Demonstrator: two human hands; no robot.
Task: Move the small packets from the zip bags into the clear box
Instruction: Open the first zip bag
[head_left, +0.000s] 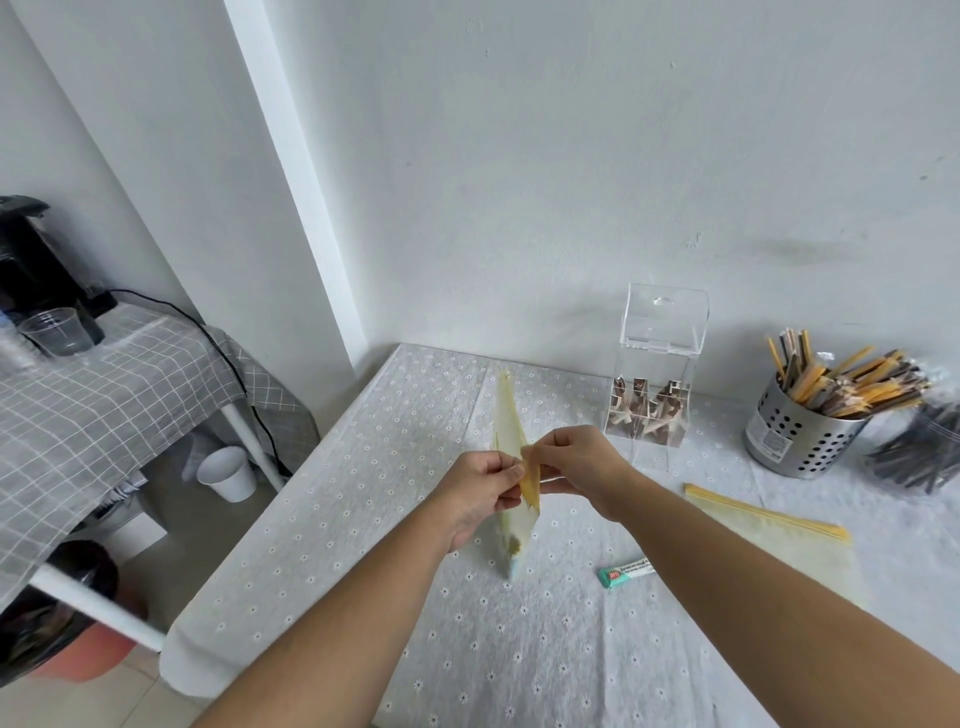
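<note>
Both hands are up over the bench (322, 519), left hand (480, 491) and right hand (576, 467) each pinching the yellow top of a zip bag (511, 431). The clear box (655, 374) sits behind them to the right, brown packets (644, 410) inside; another zip bag (779, 530) lies flat in front of it.

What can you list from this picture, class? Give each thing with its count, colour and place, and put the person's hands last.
Zip bag in hand: one, clear with yellow zip, held upright over the table centre.
Flat zip bag: one, clear with yellow zip, lying on the table at right.
Green packet: one, green and white, on the tablecloth near the bags.
Clear box: one, transparent, lid up, brown packets inside, by the wall.
Metal holder: one, silver, perforated, full of yellow and brown sticks, far right.
Paper cup: one, white, under the side table.
Plastic cup: one, clear, on the checked side table.
Left hand: pinching the bag's zip.
Right hand: pinching the bag's zip.
</note>
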